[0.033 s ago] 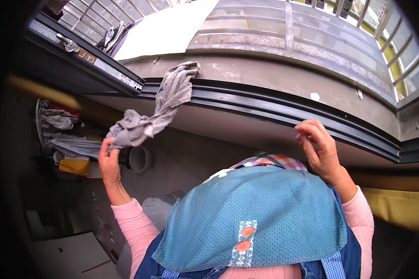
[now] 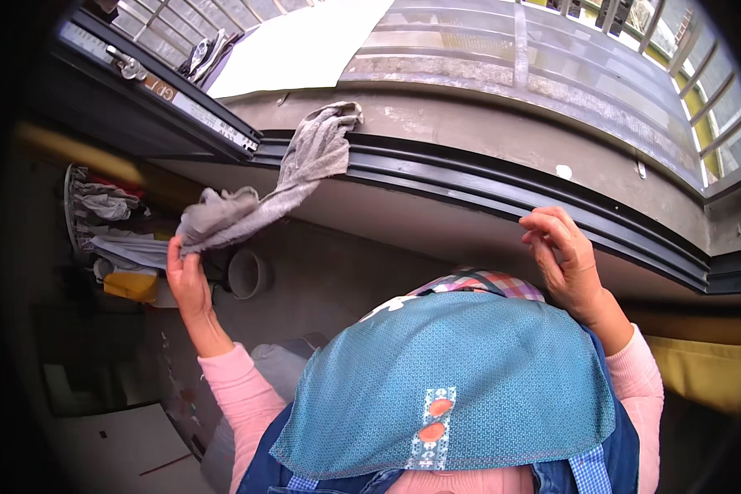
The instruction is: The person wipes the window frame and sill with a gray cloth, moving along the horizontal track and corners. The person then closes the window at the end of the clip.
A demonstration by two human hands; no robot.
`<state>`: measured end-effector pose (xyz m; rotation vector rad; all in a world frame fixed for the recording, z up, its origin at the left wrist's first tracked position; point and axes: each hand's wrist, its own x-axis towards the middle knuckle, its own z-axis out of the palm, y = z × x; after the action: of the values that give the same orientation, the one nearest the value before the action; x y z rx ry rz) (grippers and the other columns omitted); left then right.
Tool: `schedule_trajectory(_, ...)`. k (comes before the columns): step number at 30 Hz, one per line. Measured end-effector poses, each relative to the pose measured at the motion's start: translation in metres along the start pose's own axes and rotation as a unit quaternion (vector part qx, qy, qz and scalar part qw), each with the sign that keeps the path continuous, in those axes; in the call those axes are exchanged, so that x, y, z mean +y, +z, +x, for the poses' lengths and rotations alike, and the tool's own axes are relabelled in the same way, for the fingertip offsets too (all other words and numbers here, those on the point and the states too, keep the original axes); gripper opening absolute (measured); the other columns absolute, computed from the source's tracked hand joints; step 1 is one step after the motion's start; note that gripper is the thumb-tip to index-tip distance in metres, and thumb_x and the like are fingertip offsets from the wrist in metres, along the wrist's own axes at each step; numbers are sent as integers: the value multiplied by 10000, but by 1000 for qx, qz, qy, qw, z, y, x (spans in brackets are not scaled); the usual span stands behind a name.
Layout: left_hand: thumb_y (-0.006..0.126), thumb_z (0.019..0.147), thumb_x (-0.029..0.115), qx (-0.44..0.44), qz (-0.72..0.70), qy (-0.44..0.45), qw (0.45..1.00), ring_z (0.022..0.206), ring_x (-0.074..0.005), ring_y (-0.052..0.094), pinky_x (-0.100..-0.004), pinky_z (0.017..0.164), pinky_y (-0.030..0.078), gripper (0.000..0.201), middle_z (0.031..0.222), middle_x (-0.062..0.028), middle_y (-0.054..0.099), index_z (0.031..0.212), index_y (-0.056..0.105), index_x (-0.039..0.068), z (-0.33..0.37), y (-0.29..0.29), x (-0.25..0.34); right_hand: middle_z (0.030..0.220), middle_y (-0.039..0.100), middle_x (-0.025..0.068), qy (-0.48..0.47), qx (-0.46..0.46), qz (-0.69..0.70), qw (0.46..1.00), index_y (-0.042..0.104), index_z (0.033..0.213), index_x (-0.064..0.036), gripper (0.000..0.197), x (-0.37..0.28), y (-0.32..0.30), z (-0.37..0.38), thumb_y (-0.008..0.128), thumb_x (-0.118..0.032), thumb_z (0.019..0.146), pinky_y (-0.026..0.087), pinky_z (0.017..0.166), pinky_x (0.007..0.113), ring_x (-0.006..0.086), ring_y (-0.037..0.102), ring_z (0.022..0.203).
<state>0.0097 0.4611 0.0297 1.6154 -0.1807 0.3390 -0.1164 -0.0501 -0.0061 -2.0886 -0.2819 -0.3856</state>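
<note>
The left hand is pinching the grey cloth between its fingers, the cloth lying across the window track near its left end; the track's ridges could be snagging it. The right hand is curling loosely, visibly holding nothing.

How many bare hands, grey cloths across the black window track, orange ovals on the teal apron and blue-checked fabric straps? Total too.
Bare left hand and right hand: 2
Grey cloth across the black window track: 1
Orange ovals on the teal apron: 2
Blue-checked fabric straps: 2
Total: 7
</note>
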Motion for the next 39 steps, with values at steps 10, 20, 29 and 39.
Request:
schedule_trajectory(10,655,891,102,-2,-73,-21,997,839,-82,507,-252,777,425,135,874,36,530,913,522,120,-14,-4,9,1084,561,145,-160,-96,-199,962,617,1118,-72,304,-16,48,138,548,9,833,491,860,388,311,582,1007)
schedule_trajectory(20,649,910,269,-46,-248,9,968,1238,-344,468,-526,1003,430,256,1317,-143,503,1032,468,135,-48,-19,-4,1520,275,156,-183,-281,-339,879,366,1459,-205,579,4,153,247,476,-117,897,365,1053,454,305,320,1377)
schedule_trajectory(29,594,945,158,38,137,-222,965,590,-169,636,-240,443,489,164,745,-67,582,883,454,100,-49,-44,-14,881,652,179,-275,-73,-83,955,570,1046,-62,215,-81,134,286,541,-237,925,519,731,441,396,633,833)
schedule_trajectory(39,589,966,214,315,144,-7,938,551,-64,474,-202,485,395,176,684,10,486,887,494,90,-6,-58,-2,887,595,116,-343,-101,-170,918,563,975,-73,134,-102,83,233,580,-181,899,526,668,416,335,637,806)
